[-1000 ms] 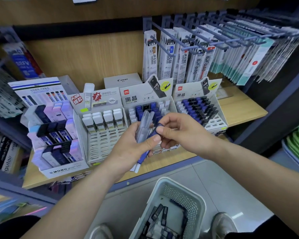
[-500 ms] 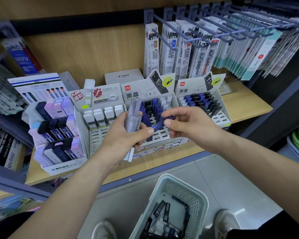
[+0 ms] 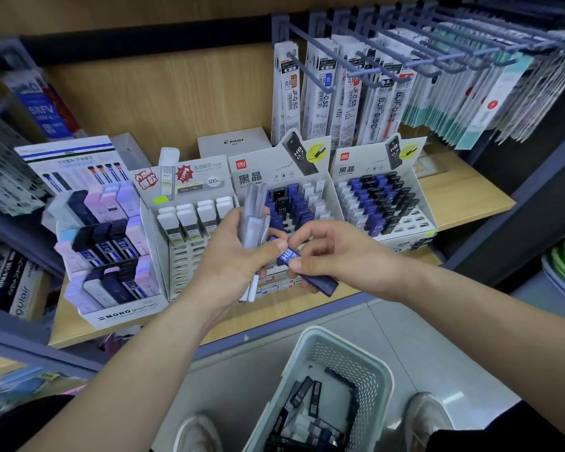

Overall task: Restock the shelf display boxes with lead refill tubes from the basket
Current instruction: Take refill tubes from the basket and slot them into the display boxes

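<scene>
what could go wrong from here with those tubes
The left hand grips a fanned bundle of pale tubes while the right hand pinches the blue tube beside it; the bundle may slip and scatter.
The middle display box and right display box both hold blue tubes, so it could land in the wrong one.

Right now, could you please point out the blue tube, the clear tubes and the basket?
blue tube (image 3: 322,284): head view, its dark lower end.
clear tubes (image 3: 253,220): head view, middle of the bundle.
basket (image 3: 356,367): head view, its far perforated wall.
</scene>
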### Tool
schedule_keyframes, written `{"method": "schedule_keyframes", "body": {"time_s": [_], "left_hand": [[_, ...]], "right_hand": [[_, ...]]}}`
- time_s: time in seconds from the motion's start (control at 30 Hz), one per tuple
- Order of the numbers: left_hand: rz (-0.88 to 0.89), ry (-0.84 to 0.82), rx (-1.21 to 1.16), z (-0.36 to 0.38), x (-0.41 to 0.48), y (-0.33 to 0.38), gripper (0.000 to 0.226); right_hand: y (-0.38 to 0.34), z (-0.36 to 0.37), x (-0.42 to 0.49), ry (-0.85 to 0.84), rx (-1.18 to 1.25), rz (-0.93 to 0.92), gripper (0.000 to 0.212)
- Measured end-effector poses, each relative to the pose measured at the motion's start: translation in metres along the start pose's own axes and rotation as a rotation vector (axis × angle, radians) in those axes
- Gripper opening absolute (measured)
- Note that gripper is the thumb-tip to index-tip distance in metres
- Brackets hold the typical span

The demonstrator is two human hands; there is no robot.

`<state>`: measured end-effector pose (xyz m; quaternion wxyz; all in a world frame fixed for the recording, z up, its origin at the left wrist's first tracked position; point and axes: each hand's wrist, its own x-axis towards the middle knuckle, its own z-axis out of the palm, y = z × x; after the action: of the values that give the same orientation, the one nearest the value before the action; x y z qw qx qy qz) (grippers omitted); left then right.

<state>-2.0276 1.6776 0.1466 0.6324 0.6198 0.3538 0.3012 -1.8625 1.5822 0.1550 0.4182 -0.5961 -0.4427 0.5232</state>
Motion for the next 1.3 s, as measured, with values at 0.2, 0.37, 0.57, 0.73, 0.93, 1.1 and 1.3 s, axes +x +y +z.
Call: {"method": "schedule_keyframes", "body": {"time_s": [0.2, 0.37, 0.57, 0.73, 0.93, 1.1, 1.3], "left_hand": [[-0.033, 0.047, 0.074, -0.012, 0.002, -0.005, 0.036], [-0.112, -0.014, 0.162, -0.019, -0.001, -0.016, 0.029], [-0.125, -0.068, 0.217, -0.023, -0.008, -0.021, 0.021], [-0.115, -0.067, 0.248, -0.027, -0.01, -0.024, 0.017], [-0.104, -0.069, 0.242, -0.03, -0.011, -0.024, 0.015], [-0.111, -0.063, 0.239, -0.03, -0.01, -0.026, 0.016], [-0.116, -0.065, 0.235, -0.029, -0.01, -0.027, 0.016]], "right_hand": [[-0.003, -0.009, -0.007, -0.027, -0.054, 0.035, 0.051], [-0.008, -0.035, 0.005, 0.348, -0.218, -0.134, 0.021], [0.001, -0.047, 0.032, 0.467, -0.461, -0.211, 0.017], [0.011, -0.043, 0.049, 0.432, -0.639, -0.211, 0.019], [0.013, -0.047, 0.053, 0.421, -0.755, -0.19, 0.016], [0.015, -0.05, 0.054, 0.387, -0.852, -0.236, 0.01], [0.023, -0.044, 0.061, 0.408, -1.041, -0.293, 0.01]]}}
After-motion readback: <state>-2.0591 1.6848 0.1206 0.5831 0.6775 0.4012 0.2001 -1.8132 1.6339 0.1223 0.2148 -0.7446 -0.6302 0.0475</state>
